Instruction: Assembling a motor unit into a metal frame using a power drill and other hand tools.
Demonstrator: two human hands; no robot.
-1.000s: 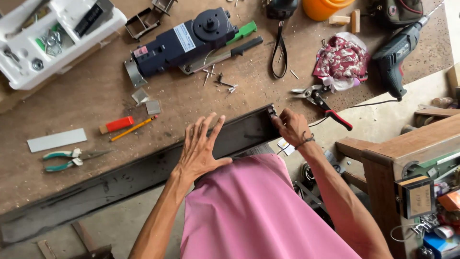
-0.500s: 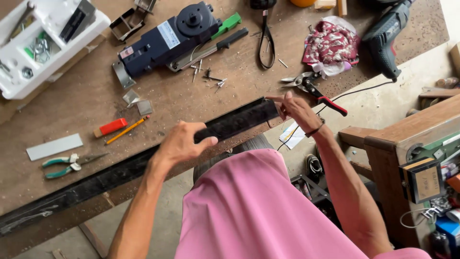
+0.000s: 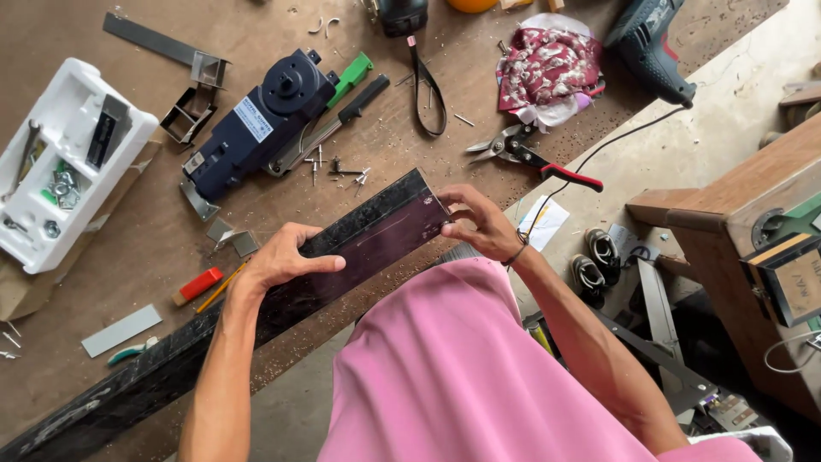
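Black metal bar (image 3: 256, 299), long and flat, lying slantwise along the near edge of the tabletop (image 3: 128, 171): I am gripping it with both hands. Left hand (image 3: 278, 261) is curling over its upper edge near the middle, likely steadying the length. Right hand (image 3: 479, 224) is pinching the cut end, fingers closed on the corner, probably to tip the face toward me. Compared with half a second ago, the bar's right end is sitting higher and tilted up, and the view has shifted closer. Nearby stock: dark blue door closer (image 3: 256, 124), red-handled snips (image 3: 534, 158), loose screws (image 3: 338, 167), white tray (image 3: 60, 171) of fittings, patterned red cloth (image 3: 547, 68), corded drill (image 3: 650, 43), orange pencil (image 3: 218, 288).
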